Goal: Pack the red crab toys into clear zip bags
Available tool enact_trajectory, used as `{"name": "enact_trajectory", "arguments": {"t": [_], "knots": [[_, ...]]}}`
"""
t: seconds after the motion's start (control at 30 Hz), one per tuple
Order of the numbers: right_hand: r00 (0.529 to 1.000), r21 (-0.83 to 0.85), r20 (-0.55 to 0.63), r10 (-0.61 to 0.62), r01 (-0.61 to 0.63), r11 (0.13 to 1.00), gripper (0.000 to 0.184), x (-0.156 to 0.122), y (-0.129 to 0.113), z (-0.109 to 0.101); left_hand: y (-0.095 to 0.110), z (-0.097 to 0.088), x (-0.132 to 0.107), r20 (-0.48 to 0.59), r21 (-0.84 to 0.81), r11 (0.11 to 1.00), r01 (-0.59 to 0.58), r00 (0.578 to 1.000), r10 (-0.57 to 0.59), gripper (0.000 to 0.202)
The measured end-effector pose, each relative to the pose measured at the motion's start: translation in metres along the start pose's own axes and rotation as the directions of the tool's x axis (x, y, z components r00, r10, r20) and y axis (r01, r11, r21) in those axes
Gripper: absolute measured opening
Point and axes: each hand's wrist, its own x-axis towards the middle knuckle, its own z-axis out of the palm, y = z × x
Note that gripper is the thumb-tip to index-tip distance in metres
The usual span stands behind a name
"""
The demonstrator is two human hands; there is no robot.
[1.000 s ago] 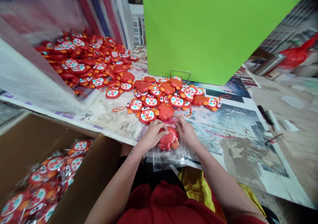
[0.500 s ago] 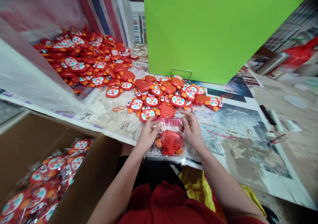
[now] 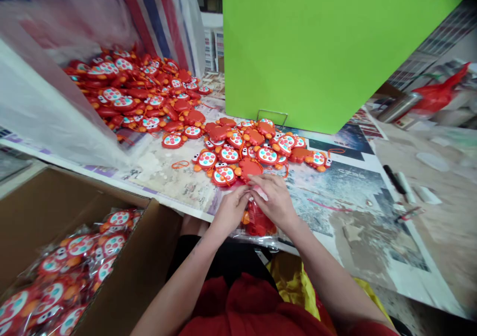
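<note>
My left hand (image 3: 231, 209) and my right hand (image 3: 273, 200) meet at the near table edge, both pinching the top of a clear plastic bag (image 3: 257, 222) with a red crab toy inside. The bag hangs down over a stack of empty clear bags (image 3: 261, 240). Just beyond my fingers lies a loose cluster of red crab toys (image 3: 253, 149) with coloured dots, some face down. A bigger heap of the same toys (image 3: 137, 90) spills from a large plastic sack at the far left.
A cardboard box (image 3: 63, 256) at my lower left holds several bagged crab toys. A green panel (image 3: 316, 47) stands behind the cluster. Black and white markers (image 3: 397, 179) lie on the table at right, and a red bag (image 3: 436, 95) sits at the far right.
The toy went fully into the bag. My hands lifted the bag by its top corners, then came together at its top, with the bag now narrower and partly hidden by them.
</note>
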Motion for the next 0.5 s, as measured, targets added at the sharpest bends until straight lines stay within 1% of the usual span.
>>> {"name": "enact_trajectory", "arguments": {"t": [0.07, 0.13, 0.23, 0.3, 0.37, 0.43, 0.5], "knots": [[0.998, -0.094, 0.01, -0.06, 0.061, 0.994, 0.035, 0.002, -0.005, 0.002, 0.007, -0.002, -0.002, 0.028, 0.124, 0.992, -0.035, 0.999, 0.031, 0.029], [0.995, -0.152, 0.003, -0.1, 0.099, 0.983, 0.035, 0.004, -0.007, 0.002, 0.013, -0.004, -0.004, 0.044, 0.215, 0.975, -0.05, 0.998, 0.041, 0.03], [0.994, -0.172, -0.015, -0.105, 0.101, 0.98, 0.035, 0.006, -0.007, 0.0, 0.016, -0.004, -0.006, 0.062, 0.31, 0.948, -0.066, 0.997, 0.048, 0.03], [0.999, -0.145, -0.025, -0.048, 0.044, 0.988, 0.034, 0.007, -0.007, 0.0, 0.016, -0.003, -0.008, 0.071, 0.335, 0.939, -0.077, 0.996, 0.057, 0.031], [0.999, -0.082, -0.025, 0.048, -0.05, 0.995, 0.032, 0.007, -0.005, 0.002, 0.013, -0.001, -0.008, 0.073, 0.301, 0.949, -0.097, 0.994, 0.078, 0.032], [0.986, -0.001, -0.028, 0.163, -0.163, 0.987, 0.027, 0.006, 0.0, 0.005, 0.008, 0.001, -0.007, 0.062, 0.218, 0.97, -0.108, 0.993, 0.097, 0.032], [0.958, 0.064, -0.061, 0.279, -0.275, 0.959, 0.022, 0.0, 0.012, 0.004, -0.001, 0.003, -0.004, 0.05, 0.105, 0.99, -0.09, 0.995, 0.085, 0.032]]}}
